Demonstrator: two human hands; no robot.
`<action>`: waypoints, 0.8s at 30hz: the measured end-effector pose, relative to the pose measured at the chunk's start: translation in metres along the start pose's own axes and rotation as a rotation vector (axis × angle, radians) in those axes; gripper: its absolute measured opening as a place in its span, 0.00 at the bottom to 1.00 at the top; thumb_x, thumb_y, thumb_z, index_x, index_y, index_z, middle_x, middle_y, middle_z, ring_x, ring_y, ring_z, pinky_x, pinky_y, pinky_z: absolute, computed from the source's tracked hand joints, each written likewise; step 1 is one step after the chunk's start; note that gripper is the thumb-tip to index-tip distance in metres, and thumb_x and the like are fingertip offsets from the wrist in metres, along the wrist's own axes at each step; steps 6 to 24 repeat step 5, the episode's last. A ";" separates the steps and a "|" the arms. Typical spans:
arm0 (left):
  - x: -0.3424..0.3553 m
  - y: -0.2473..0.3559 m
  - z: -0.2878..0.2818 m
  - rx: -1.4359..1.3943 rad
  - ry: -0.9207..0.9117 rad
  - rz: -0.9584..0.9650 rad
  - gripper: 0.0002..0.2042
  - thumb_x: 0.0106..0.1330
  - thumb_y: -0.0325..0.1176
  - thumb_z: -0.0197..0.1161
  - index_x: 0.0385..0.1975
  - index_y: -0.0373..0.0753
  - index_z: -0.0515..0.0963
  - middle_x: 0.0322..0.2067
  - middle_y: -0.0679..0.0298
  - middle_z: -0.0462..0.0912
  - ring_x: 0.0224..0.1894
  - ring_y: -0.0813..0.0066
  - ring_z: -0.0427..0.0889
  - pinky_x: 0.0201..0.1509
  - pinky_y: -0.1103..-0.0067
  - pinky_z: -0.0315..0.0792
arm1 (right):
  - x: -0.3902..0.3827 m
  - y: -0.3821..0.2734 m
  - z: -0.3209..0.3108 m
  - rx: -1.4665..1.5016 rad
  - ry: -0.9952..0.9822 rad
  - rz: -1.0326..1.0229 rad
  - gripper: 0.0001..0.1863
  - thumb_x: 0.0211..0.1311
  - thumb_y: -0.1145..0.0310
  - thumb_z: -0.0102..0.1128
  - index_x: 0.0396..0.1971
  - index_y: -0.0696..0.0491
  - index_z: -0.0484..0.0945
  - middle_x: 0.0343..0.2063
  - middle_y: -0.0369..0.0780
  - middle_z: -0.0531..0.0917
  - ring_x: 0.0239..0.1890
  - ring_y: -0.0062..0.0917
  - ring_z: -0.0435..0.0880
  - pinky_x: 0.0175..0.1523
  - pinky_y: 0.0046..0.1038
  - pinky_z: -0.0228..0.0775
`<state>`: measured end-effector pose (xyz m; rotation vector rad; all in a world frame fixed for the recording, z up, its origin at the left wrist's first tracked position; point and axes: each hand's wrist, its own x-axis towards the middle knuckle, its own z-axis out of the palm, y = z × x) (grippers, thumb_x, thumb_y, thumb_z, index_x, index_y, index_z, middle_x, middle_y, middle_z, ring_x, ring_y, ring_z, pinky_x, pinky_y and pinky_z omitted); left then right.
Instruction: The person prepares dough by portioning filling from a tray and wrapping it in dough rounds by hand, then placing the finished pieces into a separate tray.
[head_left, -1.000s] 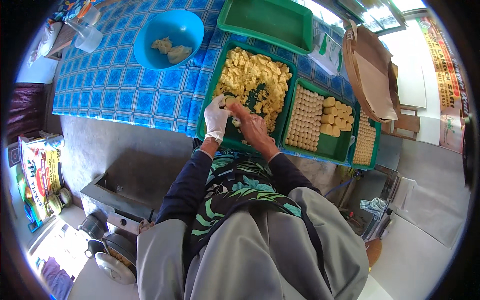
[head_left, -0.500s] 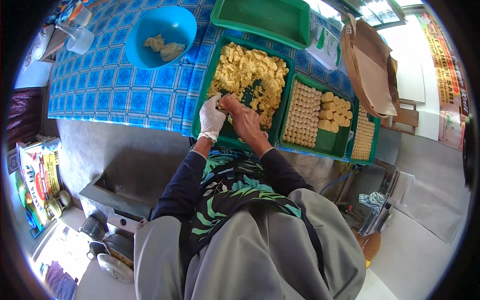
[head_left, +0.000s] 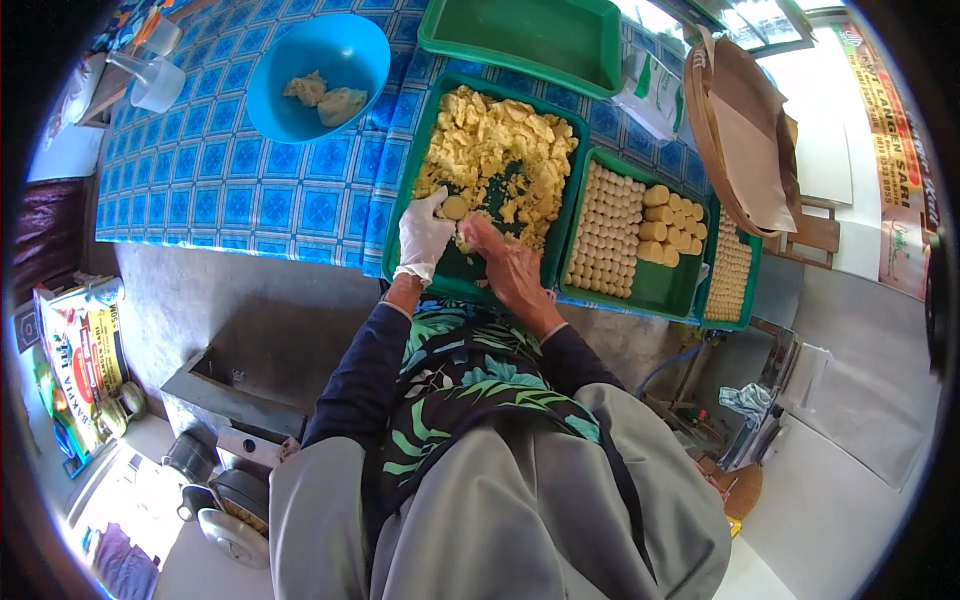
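Observation:
In a white glove, my left hand (head_left: 423,234) pinches a round, flattened yellow piece of filling (head_left: 453,208) between thumb and fingers. Close beside it, my bare right hand (head_left: 508,268) is over the near part of a green tray (head_left: 460,279); its fingers are smeared by motion, so their grip is unclear. Crumbly yellow filling (head_left: 505,128) is heaped along the tray's far and right sides, with loose crumbs around my fingers.
To the right, a green tray (head_left: 655,277) holds rows of small pale balls (head_left: 603,225) and thicker yellow rounds (head_left: 655,230). Another ball-filled tray (head_left: 727,318) lies beyond. A blue bowl (head_left: 275,75) with dough lumps (head_left: 340,105) sits far left. A woven tray (head_left: 712,150) stands at right.
My right hand has moved right and nearer to me, away from my left hand. The round yellow piece now shows in my left fingers.

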<state>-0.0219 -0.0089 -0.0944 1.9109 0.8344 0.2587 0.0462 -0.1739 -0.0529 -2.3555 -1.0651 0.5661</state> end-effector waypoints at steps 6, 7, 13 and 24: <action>0.018 0.016 -0.008 0.478 -0.148 0.197 0.30 0.50 0.26 0.65 0.60 0.41 0.73 0.51 0.45 0.77 0.46 0.47 0.80 0.47 0.64 0.76 | 0.007 -0.015 -0.012 -0.171 -0.187 0.205 0.24 0.72 0.51 0.45 0.66 0.36 0.66 0.56 0.58 0.72 0.51 0.52 0.78 0.42 0.56 0.70; 0.018 0.016 -0.008 0.478 -0.148 0.197 0.30 0.50 0.26 0.65 0.60 0.41 0.73 0.51 0.45 0.77 0.46 0.47 0.80 0.47 0.64 0.76 | 0.007 -0.015 -0.012 -0.171 -0.187 0.205 0.24 0.72 0.51 0.45 0.66 0.36 0.66 0.56 0.58 0.72 0.51 0.52 0.78 0.42 0.56 0.70; 0.018 0.016 -0.008 0.478 -0.148 0.197 0.30 0.50 0.26 0.65 0.60 0.41 0.73 0.51 0.45 0.77 0.46 0.47 0.80 0.47 0.64 0.76 | 0.007 -0.015 -0.012 -0.171 -0.187 0.205 0.24 0.72 0.51 0.45 0.66 0.36 0.66 0.56 0.58 0.72 0.51 0.52 0.78 0.42 0.56 0.70; 0.018 0.016 -0.008 0.478 -0.148 0.197 0.30 0.50 0.26 0.65 0.60 0.41 0.73 0.51 0.45 0.77 0.46 0.47 0.80 0.47 0.64 0.76 | 0.007 -0.015 -0.012 -0.171 -0.187 0.205 0.24 0.72 0.51 0.45 0.66 0.36 0.66 0.56 0.58 0.72 0.51 0.52 0.78 0.42 0.56 0.70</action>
